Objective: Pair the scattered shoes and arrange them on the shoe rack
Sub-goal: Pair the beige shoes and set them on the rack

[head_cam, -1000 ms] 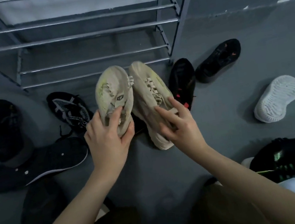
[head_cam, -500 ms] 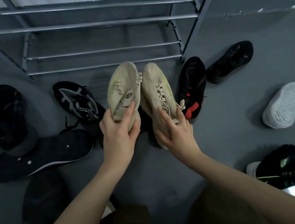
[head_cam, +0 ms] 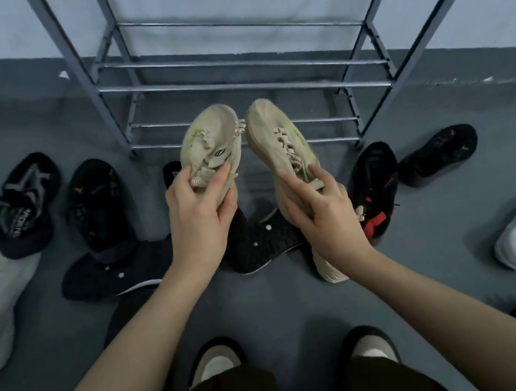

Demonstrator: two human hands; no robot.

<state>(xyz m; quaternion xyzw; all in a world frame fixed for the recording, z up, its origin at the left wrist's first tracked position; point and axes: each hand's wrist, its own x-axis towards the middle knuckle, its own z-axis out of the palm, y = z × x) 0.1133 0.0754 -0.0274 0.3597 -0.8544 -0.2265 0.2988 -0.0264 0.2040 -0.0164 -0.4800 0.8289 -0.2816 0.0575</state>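
The left hand (head_cam: pixel 197 218) grips one beige shoe (head_cam: pixel 212 148) by its heel part, and the right hand (head_cam: pixel 323 214) grips the other beige shoe (head_cam: pixel 282 146) the same way. Both shoes point their toes toward the shoe rack (head_cam: pixel 241 86), just in front of its lowest bars, probably so the pair can slide in together. Black shoes (head_cam: pixel 97 203) lie on the floor (head_cam: pixel 445 231) beside the rack.

Two beige lace-up shoes, left one (head_cam: pixel 212 148) and right one (head_cam: pixel 282 146), are held side by side, toes toward the metal shoe rack (head_cam: pixel 241 70). Black and white shoes lie scattered on the floor (head_cam: pixel 269 303).
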